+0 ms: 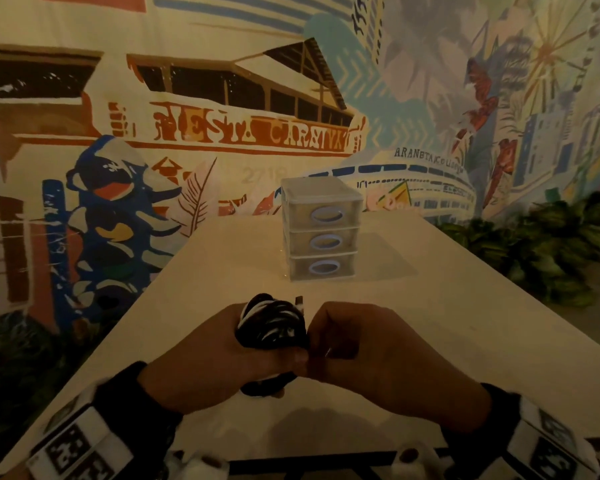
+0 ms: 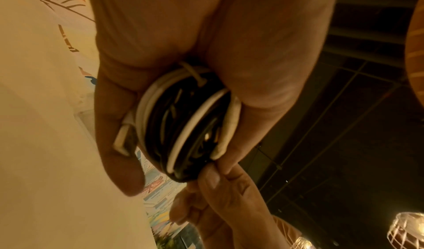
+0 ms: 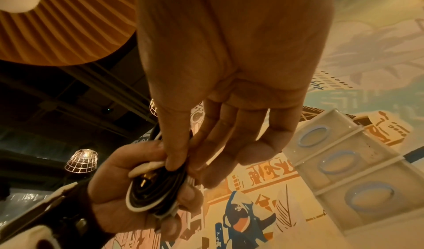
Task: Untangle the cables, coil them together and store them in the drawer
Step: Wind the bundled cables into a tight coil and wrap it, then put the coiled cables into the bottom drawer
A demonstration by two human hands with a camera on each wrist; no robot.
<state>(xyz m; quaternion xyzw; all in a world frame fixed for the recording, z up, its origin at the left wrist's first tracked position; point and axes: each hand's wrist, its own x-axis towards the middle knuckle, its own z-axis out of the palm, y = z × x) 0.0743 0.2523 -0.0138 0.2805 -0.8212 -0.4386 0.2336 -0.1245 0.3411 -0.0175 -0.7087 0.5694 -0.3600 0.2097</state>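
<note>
Your left hand (image 1: 201, 348) grips the coil of black and white cables (image 1: 274, 327), fingers curled round it, held above the table (image 1: 430, 306) in front of the drawer unit (image 1: 321, 230). Your right hand (image 1: 371, 351) pinches the coil's edge with thumb and fingertips (image 3: 174, 162). All three drawers are closed.

Black and white cables (image 1: 273, 323) wound together into one tight coil, held above the near part of the table. Clear three-drawer unit (image 1: 321, 228) stands upright further back on the table; all three drawers closed.
</note>
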